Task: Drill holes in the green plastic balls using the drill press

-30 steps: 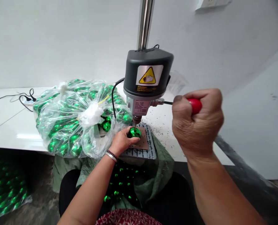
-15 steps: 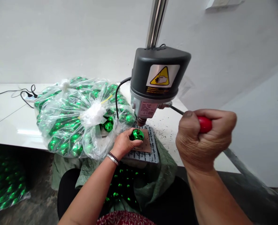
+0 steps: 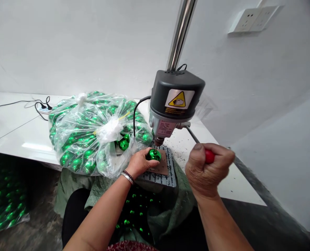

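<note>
A shiny green bauble (image 3: 155,154) is held between the thumb and fingers of my left hand (image 3: 141,162), directly beneath the chuck of a bench drill press (image 3: 174,99). The thin bit meets or nearly meets the bauble's top; I cannot tell which. Under the bauble lies a brown board (image 3: 164,166) on the drill's grey slotted base (image 3: 172,178). My right hand (image 3: 209,169) is wrapped round the red knob (image 3: 209,156) at the end of the drill's feed lever (image 3: 192,134).
A clear plastic bag (image 3: 110,129) full of green baubles stands left of the drill on the white table (image 3: 37,134). A power strip (image 3: 43,110) sits behind it. More bagged baubles (image 3: 5,202) lie low at left, others in green cloth (image 3: 181,202) at my lap. Dark shavings litter the table.
My right hand has brought the lever's red knob down and inward. The left hand still holds the bauble under the bit. The whole view has shifted slightly.
</note>
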`<state>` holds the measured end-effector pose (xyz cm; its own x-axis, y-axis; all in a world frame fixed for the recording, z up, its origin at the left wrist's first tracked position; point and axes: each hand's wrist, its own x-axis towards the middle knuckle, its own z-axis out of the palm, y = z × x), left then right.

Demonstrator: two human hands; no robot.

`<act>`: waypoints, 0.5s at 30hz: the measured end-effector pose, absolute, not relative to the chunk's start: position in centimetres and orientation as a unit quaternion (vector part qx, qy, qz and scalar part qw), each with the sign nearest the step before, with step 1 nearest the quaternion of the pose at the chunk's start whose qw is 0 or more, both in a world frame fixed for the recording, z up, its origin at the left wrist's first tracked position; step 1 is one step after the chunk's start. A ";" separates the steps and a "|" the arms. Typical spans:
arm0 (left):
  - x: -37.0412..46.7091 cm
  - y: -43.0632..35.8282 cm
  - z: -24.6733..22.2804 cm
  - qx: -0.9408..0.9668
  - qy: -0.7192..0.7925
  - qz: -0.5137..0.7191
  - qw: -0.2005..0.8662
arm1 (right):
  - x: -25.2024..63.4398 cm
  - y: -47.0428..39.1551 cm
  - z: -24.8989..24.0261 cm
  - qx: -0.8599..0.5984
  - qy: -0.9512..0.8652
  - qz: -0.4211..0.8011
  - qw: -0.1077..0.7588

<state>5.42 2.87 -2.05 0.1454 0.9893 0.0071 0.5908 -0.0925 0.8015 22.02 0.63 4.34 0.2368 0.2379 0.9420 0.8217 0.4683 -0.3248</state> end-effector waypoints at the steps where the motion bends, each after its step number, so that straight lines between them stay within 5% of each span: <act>1: 5.4 2.8 -2.0 0.677 0.584 0.294 0.338 | 22.0 0.5 4.0 -0.455 -0.579 -0.227 0.637; 6: 5.4 3.0 -2.3 0.675 0.584 0.296 0.341 | 22.1 0.5 4.8 -0.453 -0.581 -0.218 0.641; 15: 4.5 0.7 -1.4 0.682 0.560 0.337 0.327 | 21.9 2.4 14.9 -0.617 -0.544 -0.026 0.568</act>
